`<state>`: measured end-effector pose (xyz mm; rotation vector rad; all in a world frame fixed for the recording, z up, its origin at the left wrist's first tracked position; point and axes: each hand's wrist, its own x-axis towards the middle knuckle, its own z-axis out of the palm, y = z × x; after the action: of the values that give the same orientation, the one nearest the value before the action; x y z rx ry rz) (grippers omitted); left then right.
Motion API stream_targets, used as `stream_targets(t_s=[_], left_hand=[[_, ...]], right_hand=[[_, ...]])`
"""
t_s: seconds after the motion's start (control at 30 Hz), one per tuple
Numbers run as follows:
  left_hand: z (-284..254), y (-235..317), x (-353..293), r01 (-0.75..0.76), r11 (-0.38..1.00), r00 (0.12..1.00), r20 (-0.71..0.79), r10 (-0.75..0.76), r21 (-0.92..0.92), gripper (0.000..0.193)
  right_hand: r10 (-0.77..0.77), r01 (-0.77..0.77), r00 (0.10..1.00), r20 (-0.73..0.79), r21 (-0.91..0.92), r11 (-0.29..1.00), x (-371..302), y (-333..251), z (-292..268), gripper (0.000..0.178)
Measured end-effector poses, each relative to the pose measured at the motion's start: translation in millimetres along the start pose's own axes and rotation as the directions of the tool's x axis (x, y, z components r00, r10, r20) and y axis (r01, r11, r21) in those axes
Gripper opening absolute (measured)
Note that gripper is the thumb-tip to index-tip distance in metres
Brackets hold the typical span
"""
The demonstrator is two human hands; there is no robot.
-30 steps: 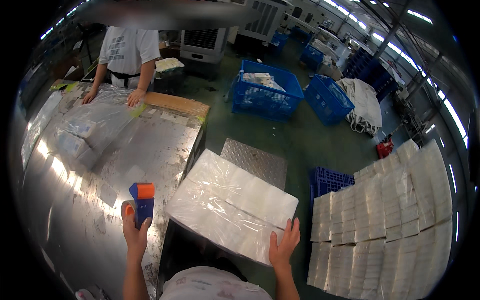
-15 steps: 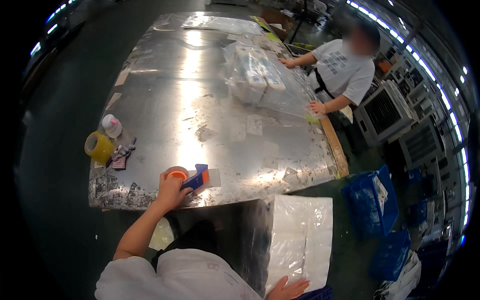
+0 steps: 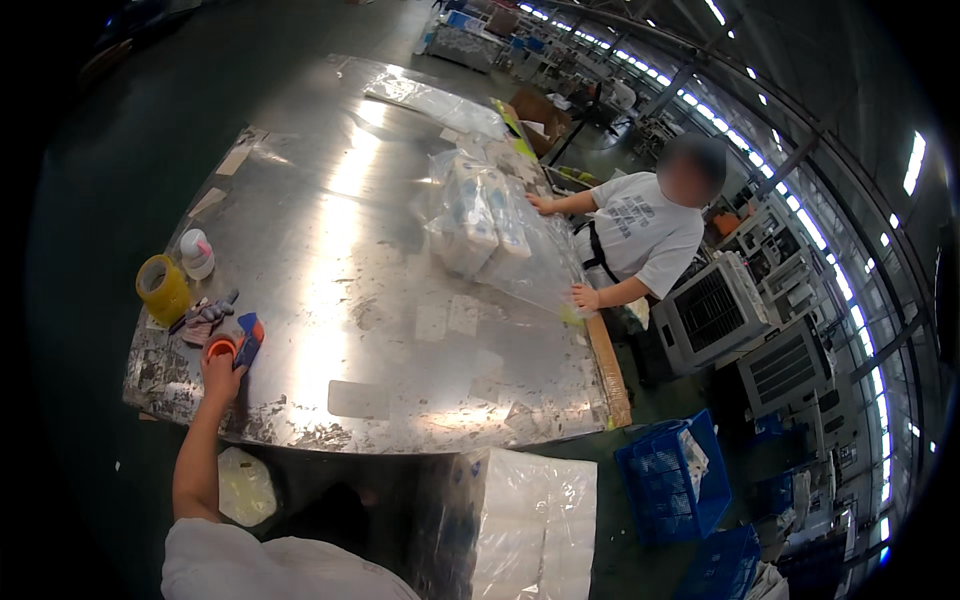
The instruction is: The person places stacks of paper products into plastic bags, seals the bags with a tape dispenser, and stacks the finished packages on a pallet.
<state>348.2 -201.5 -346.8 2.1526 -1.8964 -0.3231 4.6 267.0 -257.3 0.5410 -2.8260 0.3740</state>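
My left hand is closed around a blue and orange tape dispenser, low over the near left corner of the metal table. Just beyond it lie grey and pink gloves, a big roll of yellow tape and a white bottle with a pink top. Wrapped in clear film, a large pack of white rolls or paper stands at the table's near edge. My right hand is out of the picture.
Across the table, a co-worker has both hands on a clear plastic bag holding white packs. Flat plastic sheets lie at the far end. Blue crates stand on the floor at right, near a grey cooler.
With the tape dispenser in it, my left hand has moved left across the table toward the gloves. My right hand, earlier on the film-wrapped pack, has left the view. The view has shifted.
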Motion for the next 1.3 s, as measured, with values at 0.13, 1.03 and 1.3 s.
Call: stream_targets(t_s=[0.13,1.03,1.3], left_hand=[[-4.7,-13.0,-22.1,-0.007,0.964,0.998,-0.060,0.023,0.265,0.039],[69.1,405.8,-176.7,-0.067,0.581,0.085,0.575,0.814,-0.811,0.031],[35.5,314.9,-223.3,0.073,0.513,0.363,0.502,0.785,-0.855,0.032]], right_hand=[[-0.089,0.089,0.995,-0.036,-0.007,0.996,-28.5,-1.5,7.9,0.066],[0.448,-0.386,0.879,-0.166,0.305,0.871,-40.7,-13.2,-5.6,0.066],[0.281,-0.128,0.932,-0.229,0.517,0.846,-29.4,66.4,-4.2,0.060]])
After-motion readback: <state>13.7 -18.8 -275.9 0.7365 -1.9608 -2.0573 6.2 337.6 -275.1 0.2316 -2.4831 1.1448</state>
